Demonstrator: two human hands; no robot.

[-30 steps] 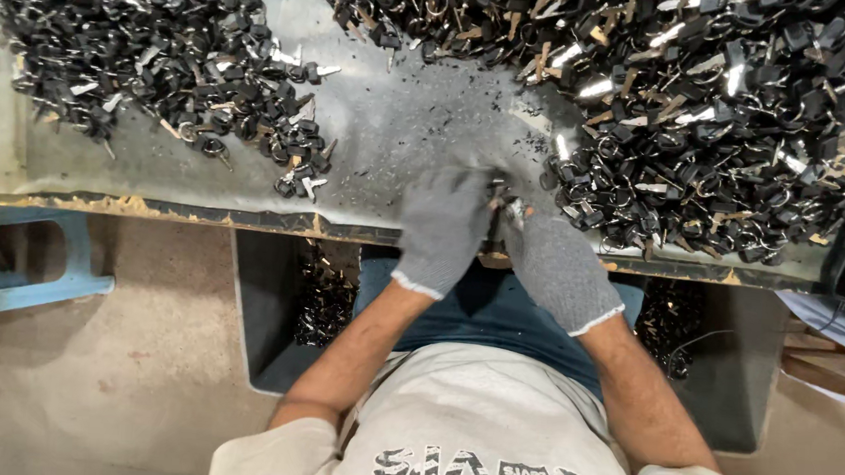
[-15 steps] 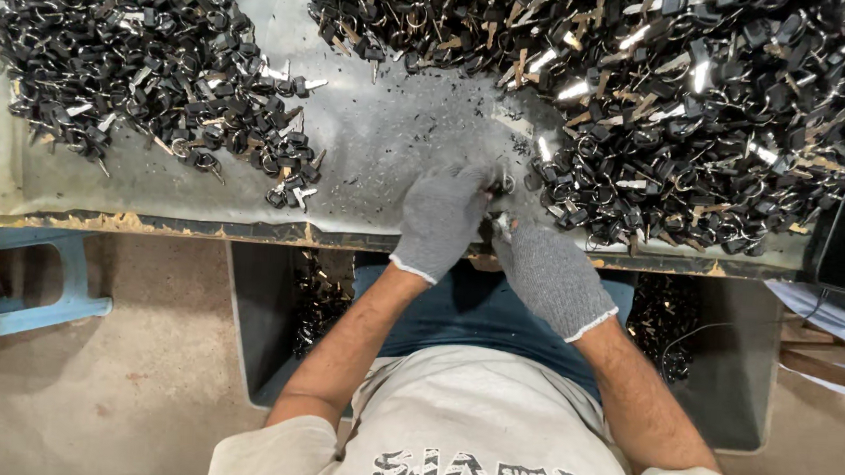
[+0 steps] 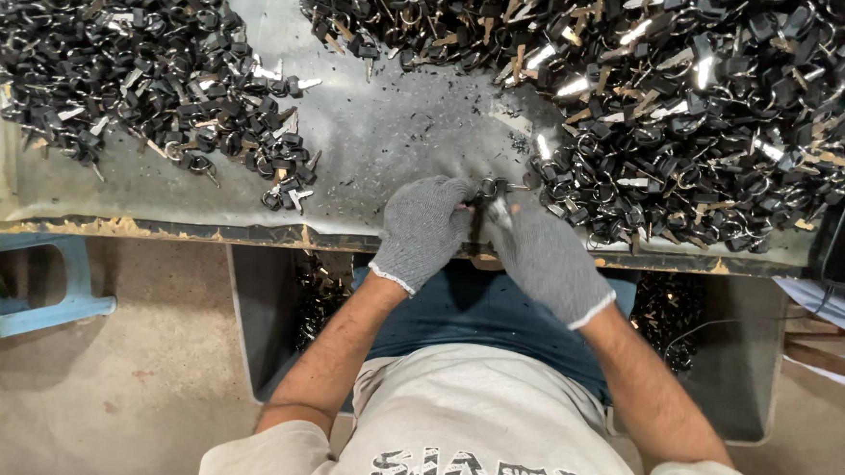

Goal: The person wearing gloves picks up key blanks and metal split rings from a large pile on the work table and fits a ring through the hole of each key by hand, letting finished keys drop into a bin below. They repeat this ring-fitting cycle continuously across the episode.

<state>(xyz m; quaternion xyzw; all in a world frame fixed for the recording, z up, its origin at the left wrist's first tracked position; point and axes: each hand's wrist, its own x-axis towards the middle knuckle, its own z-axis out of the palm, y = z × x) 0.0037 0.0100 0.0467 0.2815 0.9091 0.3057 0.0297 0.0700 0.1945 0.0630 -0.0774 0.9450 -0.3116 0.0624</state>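
We see even, fairly bright light from above. The grey bench (image 3: 389,139) ahead of the left hand (image 3: 423,230) carries a soft sheen, and metal bits in the heap of keys (image 3: 661,96) beyond the right hand (image 3: 542,258) flash white glare. Under the bench it is dim. Focus is sharp; edges bow slightly.

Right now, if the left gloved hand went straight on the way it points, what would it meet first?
Likely the small black key piece pinched between the left grey-gloved hand and right grey-gloved hand; beyond it, the right-hand heap of black keys.
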